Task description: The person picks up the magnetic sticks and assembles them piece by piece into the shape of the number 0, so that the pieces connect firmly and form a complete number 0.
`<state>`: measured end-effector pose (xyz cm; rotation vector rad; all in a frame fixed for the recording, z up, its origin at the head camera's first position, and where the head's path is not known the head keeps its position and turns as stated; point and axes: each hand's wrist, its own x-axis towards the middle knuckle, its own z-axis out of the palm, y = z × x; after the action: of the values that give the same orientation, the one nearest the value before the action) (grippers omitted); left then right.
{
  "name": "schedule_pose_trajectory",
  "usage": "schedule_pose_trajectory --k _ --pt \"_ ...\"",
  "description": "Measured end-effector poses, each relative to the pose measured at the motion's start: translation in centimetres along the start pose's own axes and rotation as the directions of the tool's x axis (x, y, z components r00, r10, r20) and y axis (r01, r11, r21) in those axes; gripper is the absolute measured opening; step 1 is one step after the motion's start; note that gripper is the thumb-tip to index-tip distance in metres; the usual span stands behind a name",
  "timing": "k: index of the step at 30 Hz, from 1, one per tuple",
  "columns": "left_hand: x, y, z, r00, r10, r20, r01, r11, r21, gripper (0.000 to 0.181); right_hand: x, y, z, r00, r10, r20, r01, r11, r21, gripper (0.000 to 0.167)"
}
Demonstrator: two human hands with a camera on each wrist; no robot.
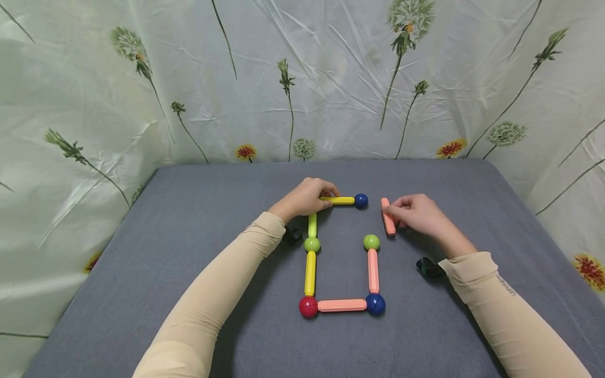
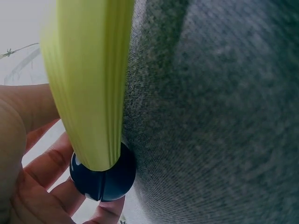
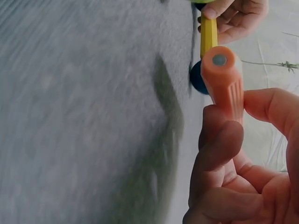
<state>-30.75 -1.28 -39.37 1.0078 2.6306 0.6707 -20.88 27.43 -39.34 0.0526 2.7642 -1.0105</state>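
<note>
Magnetic rods and balls form an angular, open outline on the table. At its far left corner my left hand (image 1: pixel 309 197) pinches a yellow magnetic rod (image 1: pixel 345 200), whose right end meets a blue ball (image 1: pixel 361 200). Behind the fingers, another dark blue ball (image 2: pixel 105 175) joins a lime green rod (image 2: pixel 91 93) in the left wrist view. My right hand (image 1: pixel 418 212) holds a loose salmon magnetic rod (image 1: pixel 388 218) between thumb and fingers, right of that far blue ball. The salmon rod's round end with a metal dot (image 3: pixel 219 59) faces the right wrist camera.
On the left side, a green ball (image 1: pixel 312 244) links to a yellow rod (image 1: pixel 310 273) and a red ball (image 1: pixel 309 306). A salmon rod (image 1: pixel 342 305) runs to a blue ball (image 1: pixel 375 304); another salmon rod (image 1: pixel 373 270) reaches a green ball (image 1: pixel 371 242). Flowered cloth (image 1: pixel 340 105) hangs behind the grey table (image 1: pixel 189 226).
</note>
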Motion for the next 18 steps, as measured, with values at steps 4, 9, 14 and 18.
schedule_pose_trajectory --k 4,9,14,18 --pt "0.0 -0.1 0.0 1.0 0.004 -0.002 -0.004 1.0 -0.002 0.028 0.3 -0.5 0.3 1.0 -0.005 0.001 0.005 1.0 0.03 0.046" --pt "0.0 -0.1 0.0 1.0 0.005 -0.006 -0.005 1.0 -0.013 0.028 0.5 -1.1 0.9 1.0 0.003 0.014 -0.004 0.997 0.073 0.046" --pt "-0.1 0.0 0.0 1.0 -0.006 -0.009 0.006 1.0 -0.012 0.028 0.8 -1.5 1.5 1.0 0.0 0.028 -0.003 0.995 0.096 0.046" --pt "-0.1 0.0 0.1 1.0 -0.012 -0.013 0.011 1.0 -0.011 0.028 1.1 -1.7 2.0 0.999 -0.008 0.038 0.004 0.994 0.106 0.046"
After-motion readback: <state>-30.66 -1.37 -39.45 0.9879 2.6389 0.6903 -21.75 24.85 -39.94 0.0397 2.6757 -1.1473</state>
